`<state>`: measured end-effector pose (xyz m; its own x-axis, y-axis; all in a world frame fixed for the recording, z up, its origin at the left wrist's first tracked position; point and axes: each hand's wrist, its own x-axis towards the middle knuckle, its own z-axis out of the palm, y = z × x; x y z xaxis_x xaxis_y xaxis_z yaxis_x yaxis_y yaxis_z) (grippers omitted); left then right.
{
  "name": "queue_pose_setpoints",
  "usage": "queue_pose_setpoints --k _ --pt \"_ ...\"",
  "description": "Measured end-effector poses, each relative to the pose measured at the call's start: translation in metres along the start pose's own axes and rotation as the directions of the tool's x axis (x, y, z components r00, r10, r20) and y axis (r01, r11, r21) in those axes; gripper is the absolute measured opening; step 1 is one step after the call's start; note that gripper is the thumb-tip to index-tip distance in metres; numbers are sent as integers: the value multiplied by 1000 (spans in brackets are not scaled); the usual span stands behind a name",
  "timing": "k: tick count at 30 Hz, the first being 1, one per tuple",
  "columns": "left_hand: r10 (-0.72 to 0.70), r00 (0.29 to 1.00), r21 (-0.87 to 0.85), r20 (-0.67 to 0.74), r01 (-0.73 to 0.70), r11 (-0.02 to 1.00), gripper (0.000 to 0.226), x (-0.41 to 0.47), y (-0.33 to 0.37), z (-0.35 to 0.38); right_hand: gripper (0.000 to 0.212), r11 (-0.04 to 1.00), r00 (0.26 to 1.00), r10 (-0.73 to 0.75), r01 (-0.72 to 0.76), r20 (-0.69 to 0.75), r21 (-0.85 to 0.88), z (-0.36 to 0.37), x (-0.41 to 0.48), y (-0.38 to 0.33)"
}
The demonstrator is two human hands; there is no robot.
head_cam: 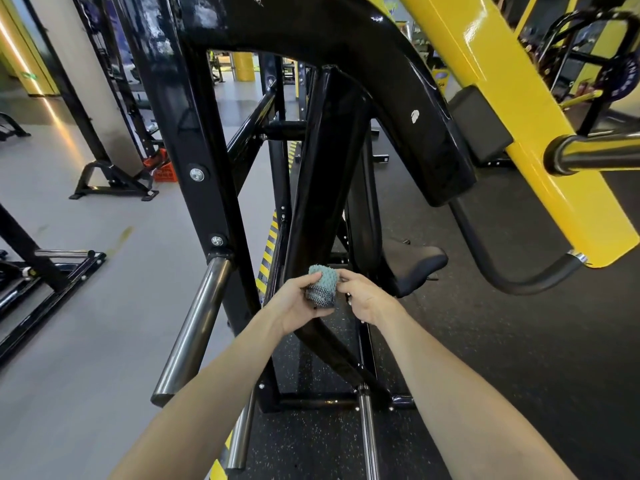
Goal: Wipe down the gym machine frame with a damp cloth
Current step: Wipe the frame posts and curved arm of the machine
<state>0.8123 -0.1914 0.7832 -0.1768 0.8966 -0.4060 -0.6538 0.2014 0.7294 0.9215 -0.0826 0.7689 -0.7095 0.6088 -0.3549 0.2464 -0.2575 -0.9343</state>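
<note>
Teal-and-grey cloth (322, 287), bunched into a tight wad, is held just in front of the lower end of the slanted black bar of the machine frame (325, 174), close to it, though contact cannot be told from this angle. The left hand (294, 306) wraps its fingers round the wad from the side and below. The right hand (369, 299) meets it from the other side, its curled fingertips seemingly pinching the cloth's edge, so both hands are together on the wad. To the frame's right a dark seat pad (415, 268) juts out, with a yellow arm (512, 109) above it. Left of the frame a chrome peg (194, 327) angles down. Under the frame lies speckled black matting (519, 341).
</note>
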Motion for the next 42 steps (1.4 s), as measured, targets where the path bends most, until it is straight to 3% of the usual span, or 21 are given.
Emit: queue_pose_setpoints --k 4,9,13,15,16,17,19,20,22,23,25,27,30,31,32,34,36,37,38,41,42 --pt "81 995 13 -51 -81 997 32 9 -2 -1 46 994 997 -40 33 -73 -106 -5 10 -1" --pt "72 993 -1 -90 -72 997 54 19 5 1 30 991 983 -46 22 -176 -133 -8 16 -13" --pt "97 993 -59 -61 -101 993 36 18 23 7 63 982 981 -9 -28 -195 -185 -13 24 -26" --pt "256 956 109 -144 -242 964 17 20 35 21 63 995 988 -16 1 -152 -102 -19 25 -39" --pt "424 880 264 -212 -366 892 16 23 44 29 60 998 991 -26 19 -133 -56 -22 25 -47" --pt "599 760 412 -252 -476 777 20 24 56 38 58 999 991 -39 36 -125 -21 -24 27 -54" --pt "847 471 614 -246 -601 512 27 24 89 58 54 997 988 -64 69 -140 34 -25 31 -70" --pt "927 328 701 -184 -617 358 29 23 107 70 53 995 983 -76 85 -166 51 -24 34 -77" --pt "994 113 805 5 -590 63 30 21 136 90 52 989 972 -98 119 -212 90 -22 40 -93" --pt "997 35 829 67 -558 -36 31 24 141 94 50 984 969 -106 134 -223 114 -22 42 -102" --pt "993 -19 862 116 -494 -110 35 34 129 90 44 978 963 -120 157 -242 139 -24 45 -116" --pt "950 42 884 309 -382 -271 42 51 95 63 36 976 961 -142 176 -236 131 -25 49 -118" --pt "701 241 741 671 -196 -642 45 73 53 17 35 976 966 -144 174 -217 130 -29 52 -105" --pt "622 265 671 736 -173 -721 41 74 53 11 37 979 967 -127 159 -222 130 -32 53 -99" --pt "556 245 601 794 -181 -778 33 71 60 13 37 982 969 -105 137 -225 129 -34 53 -93" --pt "527 100 535 844 -225 -814 15 62 89 33 35 982 974 -69 104 -215 158 -35 57 -86" --pt "588 -43 576 807 -159 -802 19 63 118 50 33 975 976 -67 108 -208 194 -30 61 -86" --pt "575 -52 568 816 -103 -816 20 67 124 51 31 970 973 -64 112 -220 216 -27 62 -86" --pt "529 6 528 849 -66 -847 21 71 119 46 29 964 972 -47 104 -232 243 -25 62 -86" --pt "180 526 308 831 -167 -937 42 83 72 -9 34 956 979 13 48 -203 291 -29 61 -65" --pt "36 625 237 780 -242 -941 50 78 60 -26 40 957 983 24 30 -182 289 -33 61 -55"
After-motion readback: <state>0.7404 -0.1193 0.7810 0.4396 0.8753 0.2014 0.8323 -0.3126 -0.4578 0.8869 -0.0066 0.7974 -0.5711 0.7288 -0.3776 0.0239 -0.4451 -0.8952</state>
